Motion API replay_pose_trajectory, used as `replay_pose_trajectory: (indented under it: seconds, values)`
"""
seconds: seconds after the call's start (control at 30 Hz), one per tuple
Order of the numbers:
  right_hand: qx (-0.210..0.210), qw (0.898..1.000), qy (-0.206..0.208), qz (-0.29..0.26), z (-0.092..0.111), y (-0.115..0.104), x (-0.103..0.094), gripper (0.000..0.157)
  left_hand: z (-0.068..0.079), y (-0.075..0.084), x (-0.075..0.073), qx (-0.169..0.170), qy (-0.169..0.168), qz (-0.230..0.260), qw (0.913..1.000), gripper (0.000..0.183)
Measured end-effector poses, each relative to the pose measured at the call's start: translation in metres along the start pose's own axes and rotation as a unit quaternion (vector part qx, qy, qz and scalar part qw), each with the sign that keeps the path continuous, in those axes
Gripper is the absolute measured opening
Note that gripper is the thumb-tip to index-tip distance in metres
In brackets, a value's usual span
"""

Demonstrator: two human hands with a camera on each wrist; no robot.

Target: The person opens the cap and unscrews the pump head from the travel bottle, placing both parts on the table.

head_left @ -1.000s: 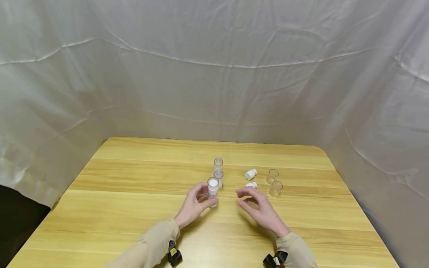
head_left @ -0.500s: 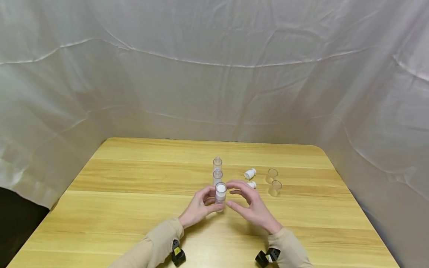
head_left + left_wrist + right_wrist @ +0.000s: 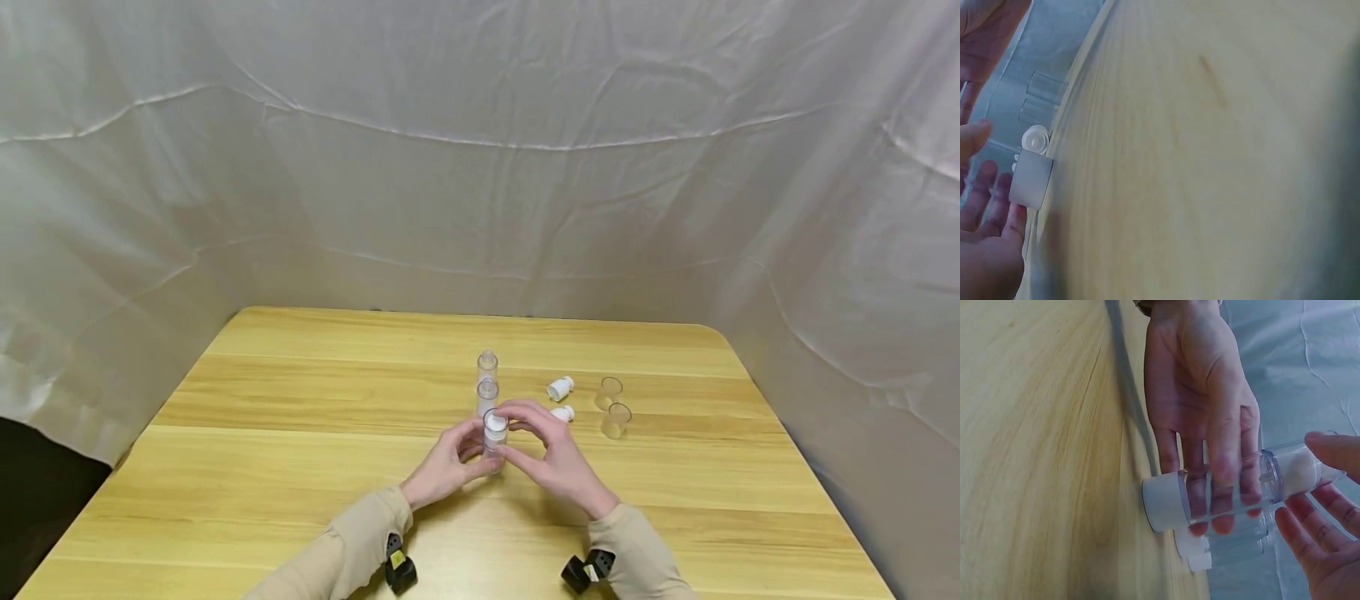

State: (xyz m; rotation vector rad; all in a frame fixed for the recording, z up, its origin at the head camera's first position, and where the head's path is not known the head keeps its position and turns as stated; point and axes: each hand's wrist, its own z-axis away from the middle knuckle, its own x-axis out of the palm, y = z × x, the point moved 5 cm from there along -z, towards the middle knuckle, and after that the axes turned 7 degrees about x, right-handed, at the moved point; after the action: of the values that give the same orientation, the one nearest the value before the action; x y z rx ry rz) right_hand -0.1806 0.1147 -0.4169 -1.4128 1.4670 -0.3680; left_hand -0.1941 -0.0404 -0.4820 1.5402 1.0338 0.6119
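Note:
An upright clear pump bottle (image 3: 492,448) with a white base (image 3: 1165,501) is in my left hand (image 3: 442,472), the fingers wrapped round its clear body. At its top a clear cap (image 3: 1279,469) surrounds a white pump head (image 3: 1301,472). My right hand (image 3: 553,454) pinches this top part between thumb and fingers, as the right wrist view shows. Behind stand two more clear bottles, one nearer (image 3: 487,397) and one farther (image 3: 487,367). Neither has a white pump head on its top.
Two white pump heads lie on the wooden table (image 3: 285,400), one farther (image 3: 560,388) and one nearer (image 3: 562,413). To their right are two clear caps, one behind (image 3: 610,393) and one in front (image 3: 617,422). A pale curtain (image 3: 480,208) surrounds the table.
My left hand has moved the bottle slightly right and nearer to me. My right hand has come in from the right and taken hold of its top.

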Motion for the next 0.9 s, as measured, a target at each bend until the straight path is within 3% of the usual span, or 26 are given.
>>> replay_pose_trajectory:
  seconds: [0.2, 0.9]
  values:
    - [-0.001, 1.000, 0.004, 0.009, -0.0013, 0.0014, 0.0025, 0.044, 0.0005, -0.0012, 0.0016, -0.002, -0.024, -0.022, 0.9995, 0.052]
    - [0.015, 1.000, 0.012, 0.010, -0.0027, -0.0017, 0.0049, 0.045, 0.0004, -0.0038, 0.0027, -0.014, -0.024, -0.024, 0.9993, 0.053]
